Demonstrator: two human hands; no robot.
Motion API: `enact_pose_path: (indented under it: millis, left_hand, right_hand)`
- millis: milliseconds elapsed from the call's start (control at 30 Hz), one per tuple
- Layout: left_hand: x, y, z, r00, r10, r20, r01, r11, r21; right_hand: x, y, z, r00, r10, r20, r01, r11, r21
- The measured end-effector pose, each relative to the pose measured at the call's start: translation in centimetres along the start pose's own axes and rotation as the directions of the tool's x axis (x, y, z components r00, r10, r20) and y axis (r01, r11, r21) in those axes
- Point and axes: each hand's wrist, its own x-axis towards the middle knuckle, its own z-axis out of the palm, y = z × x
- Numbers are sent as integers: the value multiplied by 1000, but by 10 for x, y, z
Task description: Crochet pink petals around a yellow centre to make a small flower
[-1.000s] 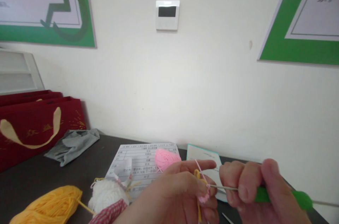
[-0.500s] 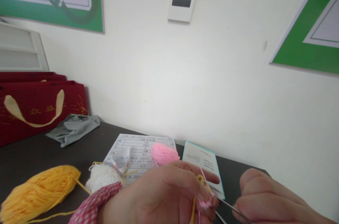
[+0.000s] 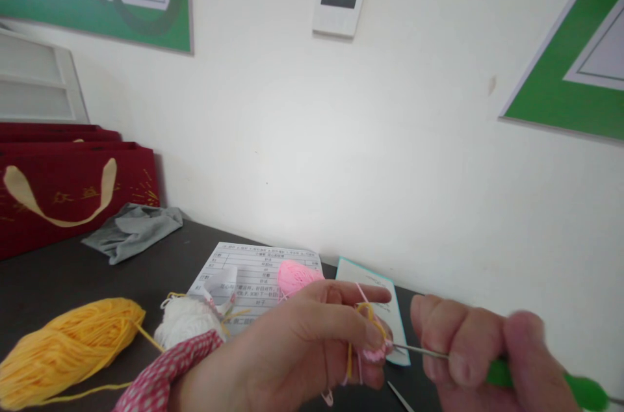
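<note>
My left hand (image 3: 297,340) pinches a small pink crochet piece (image 3: 375,355) between thumb and fingers, its index finger stretched out with pink yarn over it. A yellow strand (image 3: 364,311) loops beside the piece and hangs below the fingers. My right hand (image 3: 480,347) is closed round a crochet hook (image 3: 500,373) with a green handle. The hook's metal tip meets the right edge of the pink piece. Behind my left hand lies a pink yarn ball (image 3: 296,277). A yellow yarn skein (image 3: 73,348) and a white yarn ball (image 3: 188,320) rest to the left.
A printed sheet (image 3: 258,266) and a blue-edged card (image 3: 363,274) lie on the dark table (image 3: 199,240) near the wall. Red gift bags (image 3: 82,188) and a grey cloth (image 3: 131,230) stand and lie at left. A pointed metal tool (image 3: 400,396) shows below my hands.
My right hand has turned, bringing the green hook handle into view, and the hook lies flatter. My left hand has shifted slightly up and left. The view has tilted a little.
</note>
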Motion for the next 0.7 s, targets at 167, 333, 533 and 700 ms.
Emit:
enact_pose_path:
  millis: [167, 333, 533, 700]
  left_hand:
    - [3, -3, 7, 984, 169, -62, -167, 985, 41]
    - [3, -7, 12, 948, 307, -83, -290, 942, 167]
    - [1, -10, 9, 985, 169, -39, -171, 984, -52]
    - [1, -8, 1, 996, 22, 82, -3, 975, -221]
  right_hand:
    - [8, 1, 12, 909, 417, -10, -388, 854, 345]
    - [11, 12, 10, 800, 593, 93, -557, 677, 481]
    - [5, 7, 9, 875, 484, 16, -459, 820, 342]
    - [4, -2, 10, 987, 150, -61, -146, 987, 73]
